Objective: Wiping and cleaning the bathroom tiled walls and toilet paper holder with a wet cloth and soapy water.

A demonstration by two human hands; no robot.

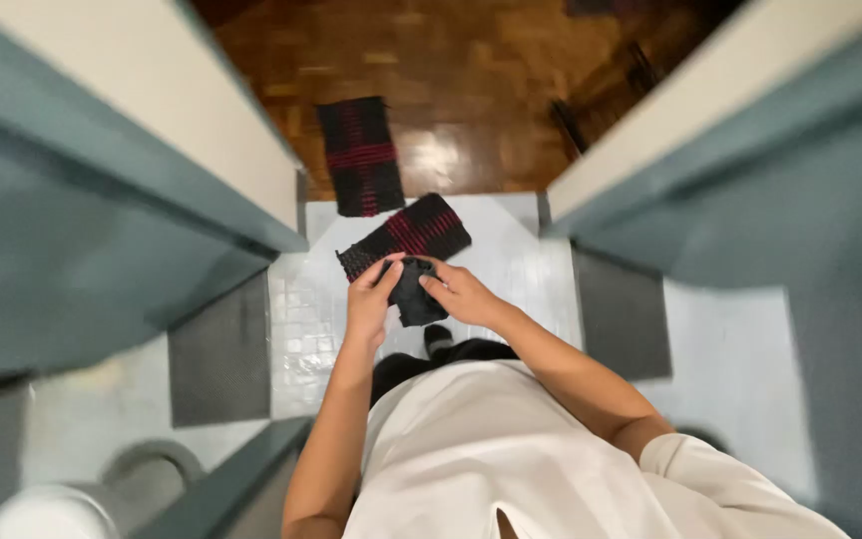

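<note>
My left hand [372,297] and my right hand [461,292] both grip a small dark cloth-like item [412,291] held in front of my body, fingers pinching its top edge. Below the hands, on the pale tiled floor [511,250], lies a black and red checked mat [406,235] set at an angle. A second black and red checked mat [360,155] lies further ahead on the wooden parquet floor [451,80]. My white shirt and dark trousers fill the lower middle of the view.
A teal and cream door frame [251,215] rises on the left and a matching one [601,185] on the right, forming a narrow doorway. Grey wall panels [219,354] flank the tiles. A white rounded fixture [47,511] sits at the lower left.
</note>
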